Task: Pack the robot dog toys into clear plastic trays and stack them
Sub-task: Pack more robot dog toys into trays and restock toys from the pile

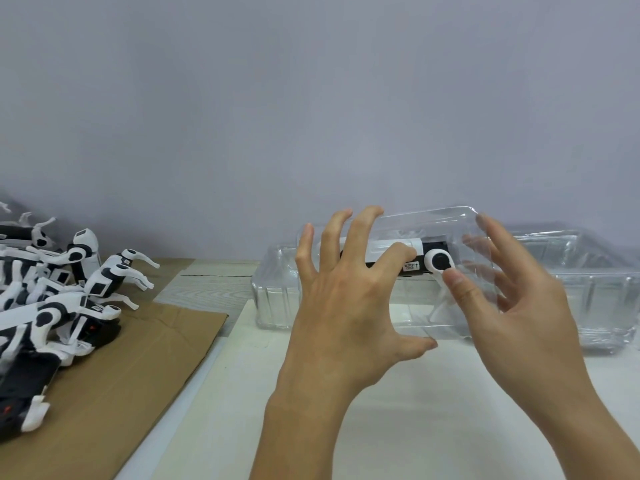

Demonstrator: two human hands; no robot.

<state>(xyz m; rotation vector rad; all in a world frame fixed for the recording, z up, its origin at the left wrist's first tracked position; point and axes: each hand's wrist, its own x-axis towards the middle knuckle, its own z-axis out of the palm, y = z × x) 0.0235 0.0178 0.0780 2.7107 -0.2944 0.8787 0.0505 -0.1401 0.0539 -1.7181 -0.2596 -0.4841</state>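
Note:
A clear plastic tray (440, 221) is held up on its side above the table between both hands. Inside it lies a black and white robot dog toy (438, 261), belly label facing me. My left hand (346, 299) grips the tray's left part, fingers curled over the top and thumb underneath. My right hand (519, 306) holds the right end, with its thumb on the front face by the toy's leg joint and its fingers seen through the plastic behind.
More clear trays (272, 299) stand on the table behind the held one and stretch to the right (595, 271). A pile of several loose robot dog toys (76, 285) lies on brown cardboard (145, 358) at the left. A white sheet (415, 420) covers the near table.

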